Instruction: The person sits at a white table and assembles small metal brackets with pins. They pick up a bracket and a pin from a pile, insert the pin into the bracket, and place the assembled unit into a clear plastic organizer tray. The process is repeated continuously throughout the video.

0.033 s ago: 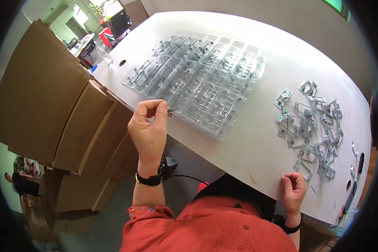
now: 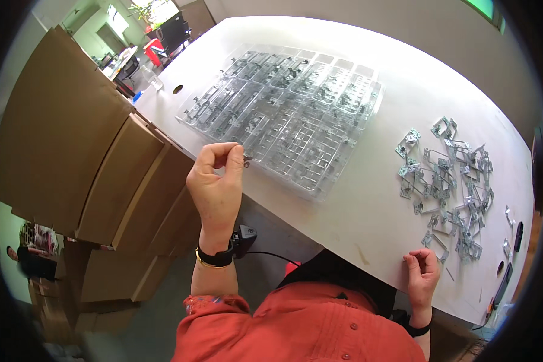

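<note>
My left hand (image 2: 216, 184) is raised over the near left table edge, thumb and fingers pinched on a small dark metal piece (image 2: 247, 161). Just beyond it lies a clear plastic tray (image 2: 315, 194) with many compartments, filled with silvery metal parts. My right hand (image 2: 423, 274) rests at the near right table edge, fingers curled closed; whatever is inside them, if anything, is hidden. A loose heap of bent metal brackets (image 2: 445, 175) spreads on the table beyond the right hand. A thin metal pin (image 2: 450, 274) lies close beside that hand.
The white table (image 2: 356, 223) has a curved edge. Brown cardboard boxes (image 2: 54, 139) stand along its left side. A black pen-like object (image 2: 519, 236) and a dark flat tool (image 2: 502, 286) lie at the right rim. Another person (image 2: 36, 263) is far off at left.
My left hand, with the small metal piece, sits very slightly farther right. The right hand, tray and bracket heap look the same.
</note>
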The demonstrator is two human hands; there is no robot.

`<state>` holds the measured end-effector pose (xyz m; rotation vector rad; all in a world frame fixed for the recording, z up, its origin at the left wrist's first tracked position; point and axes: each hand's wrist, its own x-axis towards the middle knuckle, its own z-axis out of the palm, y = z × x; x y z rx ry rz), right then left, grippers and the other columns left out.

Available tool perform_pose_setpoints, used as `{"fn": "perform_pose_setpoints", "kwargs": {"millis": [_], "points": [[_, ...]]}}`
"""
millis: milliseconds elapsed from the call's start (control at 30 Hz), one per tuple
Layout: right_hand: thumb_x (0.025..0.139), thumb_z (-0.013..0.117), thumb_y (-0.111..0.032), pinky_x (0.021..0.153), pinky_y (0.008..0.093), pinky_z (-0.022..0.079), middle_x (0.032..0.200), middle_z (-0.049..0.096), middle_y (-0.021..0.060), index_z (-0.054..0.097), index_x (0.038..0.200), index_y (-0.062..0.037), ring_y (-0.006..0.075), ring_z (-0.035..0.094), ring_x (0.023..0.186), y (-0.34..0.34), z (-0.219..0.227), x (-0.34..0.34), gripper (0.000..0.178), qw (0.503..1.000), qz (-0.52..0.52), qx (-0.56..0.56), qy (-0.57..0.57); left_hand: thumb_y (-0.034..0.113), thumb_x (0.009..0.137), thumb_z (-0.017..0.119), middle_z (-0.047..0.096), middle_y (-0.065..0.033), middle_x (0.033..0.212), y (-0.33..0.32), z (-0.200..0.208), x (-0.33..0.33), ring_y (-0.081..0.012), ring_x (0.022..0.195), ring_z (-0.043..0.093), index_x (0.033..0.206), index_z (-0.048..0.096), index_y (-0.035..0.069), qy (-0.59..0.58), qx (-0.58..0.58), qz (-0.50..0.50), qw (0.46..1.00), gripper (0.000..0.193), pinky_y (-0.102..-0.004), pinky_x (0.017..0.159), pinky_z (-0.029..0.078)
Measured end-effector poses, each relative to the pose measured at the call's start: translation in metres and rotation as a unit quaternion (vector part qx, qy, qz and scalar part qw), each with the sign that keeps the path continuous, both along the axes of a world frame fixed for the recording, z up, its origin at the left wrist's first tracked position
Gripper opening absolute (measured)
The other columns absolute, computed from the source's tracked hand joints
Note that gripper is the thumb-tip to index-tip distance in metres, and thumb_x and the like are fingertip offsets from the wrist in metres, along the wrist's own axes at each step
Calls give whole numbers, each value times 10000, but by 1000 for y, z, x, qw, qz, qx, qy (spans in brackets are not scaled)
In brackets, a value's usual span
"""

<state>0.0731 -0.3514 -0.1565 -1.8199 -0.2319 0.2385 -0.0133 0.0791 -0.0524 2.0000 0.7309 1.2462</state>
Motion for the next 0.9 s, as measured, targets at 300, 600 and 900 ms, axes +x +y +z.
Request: {"fn": "perform_pose_setpoints", "kwargs": {"millis": [300, 600, 900], "points": [[1065, 730, -12, 825, 240, 519, 980, 688, -9, 672, 1101, -26, 73, 639, 896, -2, -6, 6, 69, 999, 8, 23, 22, 86, 1001, 825, 760, 15, 854, 13, -4, 29, -48, 782, 648, 1015, 809, -15, 49, -11, -17, 999, 103, -241, 732, 537], [1069, 723, -6, 835, 237, 526, 976, 684, -5, 663, 1109, -28, 79, 651, 898, -5, -14, 9, 75, 999, 15, 44, 20, 93, 877, 865, 750, -123, 895, 24, -15, 43, -258, 852, 706, 889, 826, 19, 89, 169, 41, 981, 85, -393, 836, 566], [1131, 665, -83, 868, 236, 500, 1012, 634, -19, 627, 1153, -40, 77, 603, 930, -26, -49, 29, 61, 996, 61, 62, 5, 137, 840, 808, 720, -139, 981, 18, -29, 60, -355, 1009, 666, 800, 786, 68, 157, 193, 95, 964, 82, -496, 919, 492]]}}
